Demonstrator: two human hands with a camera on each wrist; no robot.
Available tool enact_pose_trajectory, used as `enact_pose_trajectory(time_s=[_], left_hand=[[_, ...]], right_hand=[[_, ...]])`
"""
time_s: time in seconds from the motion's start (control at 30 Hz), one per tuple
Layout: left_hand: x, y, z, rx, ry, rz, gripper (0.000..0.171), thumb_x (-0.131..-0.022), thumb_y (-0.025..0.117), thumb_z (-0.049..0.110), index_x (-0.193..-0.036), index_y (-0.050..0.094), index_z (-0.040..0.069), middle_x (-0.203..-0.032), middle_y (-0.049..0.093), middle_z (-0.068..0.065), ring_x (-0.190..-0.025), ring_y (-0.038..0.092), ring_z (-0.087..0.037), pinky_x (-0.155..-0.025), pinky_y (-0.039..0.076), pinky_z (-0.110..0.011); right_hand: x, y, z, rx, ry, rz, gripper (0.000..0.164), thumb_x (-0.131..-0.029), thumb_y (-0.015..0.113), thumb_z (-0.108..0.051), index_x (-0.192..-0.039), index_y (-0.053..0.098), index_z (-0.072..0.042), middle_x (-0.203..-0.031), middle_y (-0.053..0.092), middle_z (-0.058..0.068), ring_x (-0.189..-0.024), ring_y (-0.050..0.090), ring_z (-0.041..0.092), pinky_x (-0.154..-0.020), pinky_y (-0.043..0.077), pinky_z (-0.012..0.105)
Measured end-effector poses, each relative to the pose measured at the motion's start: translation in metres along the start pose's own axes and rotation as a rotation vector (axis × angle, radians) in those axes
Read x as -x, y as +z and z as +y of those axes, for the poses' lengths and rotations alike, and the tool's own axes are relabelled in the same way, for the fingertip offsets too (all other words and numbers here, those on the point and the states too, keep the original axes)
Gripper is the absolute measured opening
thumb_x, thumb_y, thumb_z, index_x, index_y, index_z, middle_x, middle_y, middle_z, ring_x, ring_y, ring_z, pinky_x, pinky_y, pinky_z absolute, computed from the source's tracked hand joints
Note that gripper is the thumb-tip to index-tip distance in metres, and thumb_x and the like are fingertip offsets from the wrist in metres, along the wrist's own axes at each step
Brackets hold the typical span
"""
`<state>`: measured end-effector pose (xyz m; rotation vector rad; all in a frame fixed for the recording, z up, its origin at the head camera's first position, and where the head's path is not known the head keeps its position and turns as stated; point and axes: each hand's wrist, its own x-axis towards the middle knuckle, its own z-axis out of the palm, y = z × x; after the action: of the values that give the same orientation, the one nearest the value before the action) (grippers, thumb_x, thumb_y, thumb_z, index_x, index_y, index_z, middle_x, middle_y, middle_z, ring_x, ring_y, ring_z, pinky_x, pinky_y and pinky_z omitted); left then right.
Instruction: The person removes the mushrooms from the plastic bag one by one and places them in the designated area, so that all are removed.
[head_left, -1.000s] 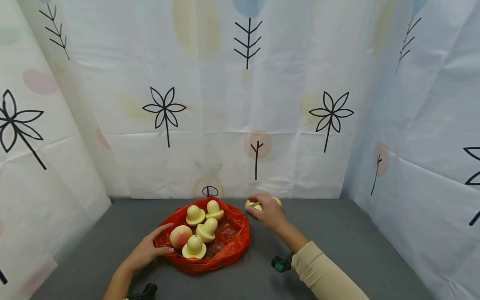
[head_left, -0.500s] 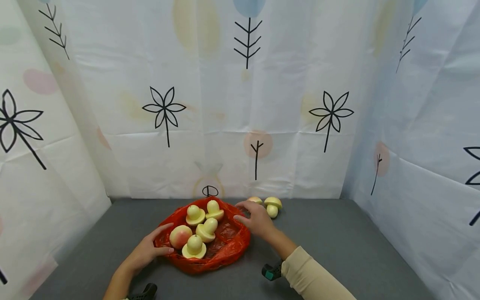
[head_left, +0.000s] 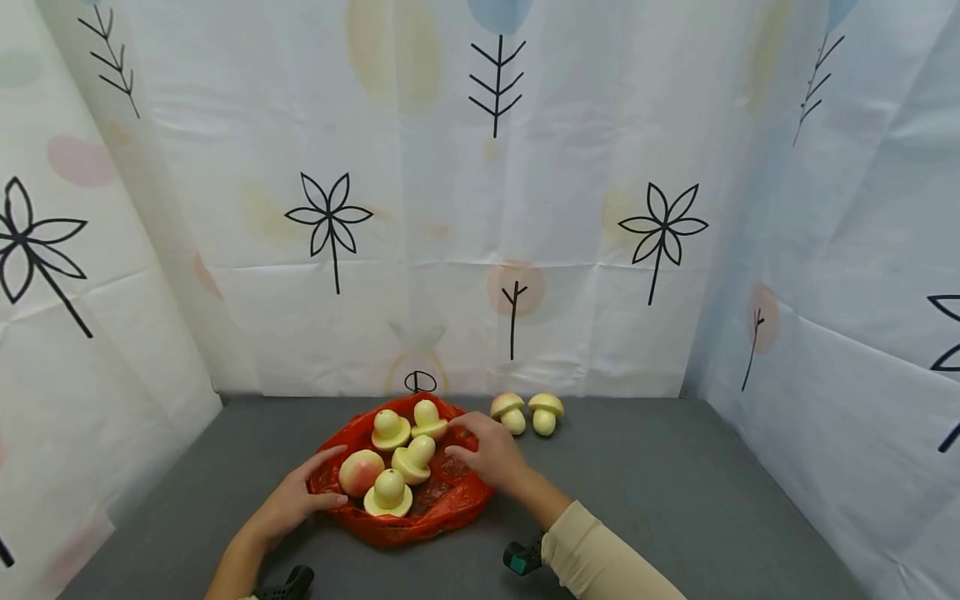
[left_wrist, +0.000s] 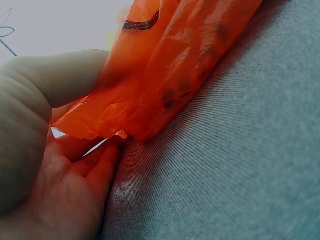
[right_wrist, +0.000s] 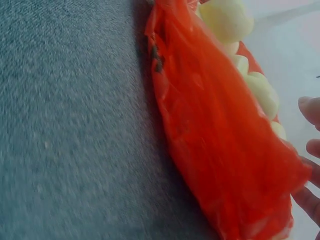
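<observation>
An open red plastic bag (head_left: pixel 450 508) sits on the grey tabletop with several mushrooms inside. Pale stems stick up on most, such as the nearest mushroom (head_left: pixel 388 493); one shows a rounded, pink-blushed cap (head_left: pixel 362 473). My left hand (head_left: pixel 288 504) holds the bag's left edge, its thumb on one side and fingers on the other in the left wrist view. Over the bag's right part hovers my right hand (head_left: pixel 495 454), nothing in its parted fingers. Beyond it, a pink-tinged mushroom (head_left: pixel 507 413) and a yellow mushroom (head_left: pixel 546 414) stand on the table.
Patterned white cloth (head_left: pixel 450 317) walls off the back and both sides of the grey table (head_left: pixel 637 492). The bag's crumpled rim (right_wrist: pixel 295 172) rises near my right fingers. A dark wrist device (head_left: pixel 522 558) sits under my right forearm.
My right hand has let go of the pink-tinged mushroom at the back, then moved left and nearer, over the bag. My left hand and the bag's contents stay where they were.
</observation>
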<state>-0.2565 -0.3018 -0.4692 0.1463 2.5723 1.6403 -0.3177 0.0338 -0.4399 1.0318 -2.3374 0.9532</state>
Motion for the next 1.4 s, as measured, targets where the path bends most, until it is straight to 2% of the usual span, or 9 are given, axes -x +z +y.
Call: enact_pose_trajectory(time_s=[0.2,0.37,0.5,0.8,1.07,1.27,1.4], left_hand=[[-0.001,0.0,-0.001,0.01,0.002,0.001,0.078,-0.082,0.077,0.022,-0.148,0.038,0.011,-0.149,0.029,-0.026,-0.132,0.029,-0.044,-0.101,0.04,-0.056],[-0.001,0.0,-0.002,0.016,0.012,0.0,0.077,-0.082,0.077,0.021,-0.148,0.038,0.011,-0.149,0.029,-0.025,-0.132,0.03,-0.043,-0.101,0.04,-0.055],[-0.001,-0.001,-0.002,0.017,0.017,-0.003,0.077,-0.083,0.077,0.021,-0.148,0.038,0.011,-0.149,0.029,-0.025,-0.132,0.029,-0.043,-0.101,0.039,-0.055],[0.0,-0.001,0.0,0.01,0.012,-0.004,0.078,-0.082,0.078,0.021,-0.148,0.038,0.01,-0.149,0.029,-0.026,-0.133,0.027,-0.045,-0.103,0.036,-0.056],[0.0,-0.001,-0.002,0.019,0.016,-0.003,0.077,-0.083,0.077,0.02,-0.148,0.038,0.01,-0.15,0.028,-0.026,-0.133,0.027,-0.044,-0.103,0.036,-0.056],[-0.001,-0.001,-0.004,0.009,0.027,-0.008,0.077,-0.083,0.077,0.021,-0.148,0.038,0.011,-0.15,0.029,-0.025,-0.134,0.028,-0.042,-0.1,0.04,-0.05],[-0.001,-0.001,-0.004,0.015,0.03,-0.013,0.077,-0.083,0.077,0.021,-0.149,0.037,0.011,-0.15,0.029,-0.025,-0.133,0.029,-0.042,-0.099,0.041,-0.048]], right_hand=[[0.0,0.006,-0.007,-0.032,0.021,-0.038,0.034,-0.085,0.077,-0.021,-0.114,0.066,-0.007,-0.112,0.065,0.007,-0.099,0.062,0.023,-0.084,0.051,0.033],[-0.001,0.013,-0.009,-0.017,0.052,-0.096,0.04,-0.085,0.077,-0.023,-0.119,0.064,-0.009,-0.119,0.063,0.002,-0.112,0.058,0.018,-0.096,0.046,0.035],[-0.002,0.019,-0.011,-0.014,0.079,-0.157,0.046,-0.085,0.077,-0.026,-0.126,0.06,-0.012,-0.127,0.058,0.0,-0.12,0.053,0.015,-0.101,0.042,0.034],[-0.004,0.026,-0.019,0.033,0.032,-0.212,0.058,-0.085,0.077,-0.032,-0.134,0.055,-0.013,-0.134,0.053,0.001,-0.124,0.048,0.016,-0.103,0.041,0.035],[-0.003,0.034,-0.02,0.068,0.035,-0.233,0.064,-0.083,0.078,-0.032,-0.139,0.05,-0.015,-0.137,0.05,0.0,-0.125,0.047,0.016,-0.103,0.041,0.035],[-0.001,0.036,-0.02,0.104,0.041,-0.267,0.075,-0.084,0.077,-0.035,-0.148,0.04,-0.019,-0.148,0.041,0.002,-0.132,0.042,0.023,-0.102,0.041,0.041],[-0.001,0.037,-0.018,0.117,0.023,-0.296,0.077,-0.085,0.076,-0.035,-0.15,0.037,-0.023,-0.151,0.037,0.002,-0.133,0.04,0.024,-0.101,0.042,0.042]])
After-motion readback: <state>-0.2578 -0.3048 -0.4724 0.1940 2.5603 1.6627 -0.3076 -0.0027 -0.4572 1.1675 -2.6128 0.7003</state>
